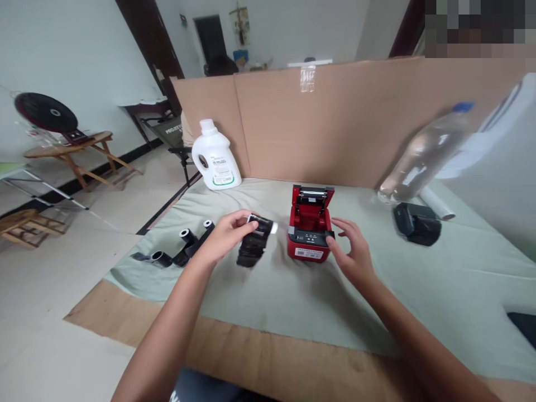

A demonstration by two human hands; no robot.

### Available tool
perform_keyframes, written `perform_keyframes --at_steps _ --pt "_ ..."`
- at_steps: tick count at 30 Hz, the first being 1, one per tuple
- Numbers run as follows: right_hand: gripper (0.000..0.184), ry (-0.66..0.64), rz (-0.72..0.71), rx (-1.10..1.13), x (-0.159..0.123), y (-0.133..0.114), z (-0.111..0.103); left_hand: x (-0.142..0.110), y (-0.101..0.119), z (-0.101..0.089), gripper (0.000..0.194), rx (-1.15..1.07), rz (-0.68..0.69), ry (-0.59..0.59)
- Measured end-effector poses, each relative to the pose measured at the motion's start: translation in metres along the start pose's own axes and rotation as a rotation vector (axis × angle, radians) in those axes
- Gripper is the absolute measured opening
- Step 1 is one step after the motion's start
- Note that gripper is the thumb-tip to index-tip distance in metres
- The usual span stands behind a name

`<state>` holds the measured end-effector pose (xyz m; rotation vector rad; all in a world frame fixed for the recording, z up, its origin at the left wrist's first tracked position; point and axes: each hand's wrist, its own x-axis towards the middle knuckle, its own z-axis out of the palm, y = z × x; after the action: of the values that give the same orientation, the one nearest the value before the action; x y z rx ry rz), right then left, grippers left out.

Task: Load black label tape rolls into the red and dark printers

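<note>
In the head view my left hand (pixel 229 234) is closed on a black roll (pixel 260 224) with a white core end. A loose black strip (pixel 251 250) hangs down from it above the cloth. To its right stands a small red and black printer (pixel 309 251) with its lid (pixel 313 195) raised and its red inside showing. My right hand (pixel 352 251) is at the printer's right side, fingers apart and holding nothing. Its thumb is by the front right corner; whether it touches I cannot tell. More black rolls (pixel 186 235) with white cores lie left of my left hand.
A pale green cloth (pixel 259 301) covers the table. A white jug (pixel 216 159) stands at the back left, before a cardboard panel (pixel 310 128). On the right are a large clear bottle (pixel 422 156) with a blue cap, a black device (pixel 417 223) and a white tube (pixel 438 204).
</note>
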<state>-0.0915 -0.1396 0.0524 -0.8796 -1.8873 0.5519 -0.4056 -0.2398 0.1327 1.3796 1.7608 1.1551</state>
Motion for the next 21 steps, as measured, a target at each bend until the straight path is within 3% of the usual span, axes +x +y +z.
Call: perform_keyframes --at_steps 3,6,9,12,15,21 --pt "0.023 -0.132 0.004 0.059 0.036 -0.034 -0.023 0.01 0.034 0.029 0.037 -0.253 0.079 -0.138" --pt "0.029 -0.41 0.053 0.095 0.072 -0.061 -0.04 0.029 0.05 0.063 0.034 -0.344 0.153 -0.272" --pt "0.047 -0.61 0.124 0.077 0.094 -0.072 -0.043 0.046 0.05 0.091 0.032 -0.402 0.218 -0.272" --pt "0.06 -0.564 0.289 0.163 0.101 -0.072 -0.031 0.053 0.045 0.106 0.034 -0.431 0.241 -0.212" --pt "0.06 -0.501 0.408 0.225 0.099 -0.072 -0.017 0.053 0.039 0.112 0.038 -0.441 0.218 -0.183" --pt "0.035 -0.555 0.255 0.071 0.099 -0.065 -0.011 0.052 0.032 0.114 0.039 -0.444 0.174 -0.184"
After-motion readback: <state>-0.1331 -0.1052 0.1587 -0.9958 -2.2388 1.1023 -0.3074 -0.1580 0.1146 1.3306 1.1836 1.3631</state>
